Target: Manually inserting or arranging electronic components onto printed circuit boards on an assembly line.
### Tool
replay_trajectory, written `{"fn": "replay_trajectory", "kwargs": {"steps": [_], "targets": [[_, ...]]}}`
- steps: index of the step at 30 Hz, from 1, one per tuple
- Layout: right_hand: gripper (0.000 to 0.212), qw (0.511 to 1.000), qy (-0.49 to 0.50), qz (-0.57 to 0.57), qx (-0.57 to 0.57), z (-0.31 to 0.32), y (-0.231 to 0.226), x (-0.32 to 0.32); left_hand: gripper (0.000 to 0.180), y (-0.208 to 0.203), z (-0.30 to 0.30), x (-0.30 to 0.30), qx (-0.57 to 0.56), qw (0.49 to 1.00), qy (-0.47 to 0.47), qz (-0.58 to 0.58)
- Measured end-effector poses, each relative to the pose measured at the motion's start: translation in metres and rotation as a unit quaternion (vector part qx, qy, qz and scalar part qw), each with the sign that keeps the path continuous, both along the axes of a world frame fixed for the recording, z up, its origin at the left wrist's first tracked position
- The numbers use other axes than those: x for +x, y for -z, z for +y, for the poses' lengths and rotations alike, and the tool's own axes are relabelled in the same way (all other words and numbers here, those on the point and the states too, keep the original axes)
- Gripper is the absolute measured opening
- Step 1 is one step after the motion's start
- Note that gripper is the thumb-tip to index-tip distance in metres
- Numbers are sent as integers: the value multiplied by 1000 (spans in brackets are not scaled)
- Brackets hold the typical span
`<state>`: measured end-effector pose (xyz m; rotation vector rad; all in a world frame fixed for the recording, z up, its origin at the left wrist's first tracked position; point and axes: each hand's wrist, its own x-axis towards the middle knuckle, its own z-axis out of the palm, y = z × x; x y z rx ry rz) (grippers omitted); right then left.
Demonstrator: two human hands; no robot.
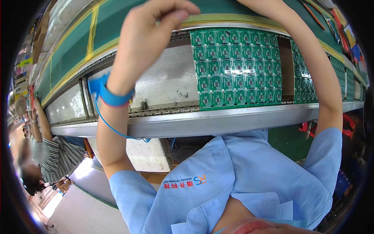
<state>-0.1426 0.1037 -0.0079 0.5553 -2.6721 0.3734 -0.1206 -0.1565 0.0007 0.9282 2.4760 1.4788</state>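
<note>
My left hand (150, 29) is raised over the far rail of the conveyor (167, 64), left of a panel of green circuit boards (237, 68). Its thumb and index finger come together; anything small between them cannot be made out. A blue wrist strap (115, 93) with a thin coiled cord circles that wrist. My right hand (259, 3) reaches past the panel to the far side, and the upper edge cuts off its fingers. The panel lies flat across the conveyor's two chains, with a small dark part (226, 33) near its far edge.
More green board panels (306, 74) lie on the conveyor to the right, partly behind my right arm. Beyond the rail is a green mat (218, 7) edged with yellow tape. Tools with orange handles (314, 17) lie at the far right. Another person (58, 156) works at the left.
</note>
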Motion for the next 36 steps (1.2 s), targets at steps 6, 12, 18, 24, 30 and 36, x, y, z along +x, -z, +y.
{"fn": "replay_trajectory", "kwargs": {"steps": [6,12,18,24,30,36], "targets": [[25,997,44,-52,-38,7,17,-18,17,7,5,51,-69,991,86,75],[23,994,52,-86,-42,31,2,-8,32,1,24,68,-149,968,143,145],[23,999,26,-14,-42,25,2,4,37,3,26,69,-183,951,165,186],[21,995,-19,-50,-78,10,26,-10,39,3,18,72,-251,936,153,194],[20,994,10,-87,-62,41,5,8,35,-16,33,70,-282,909,176,252],[13,998,5,-42,-56,34,10,12,16,2,29,-27,-173,953,-60,241]]}}
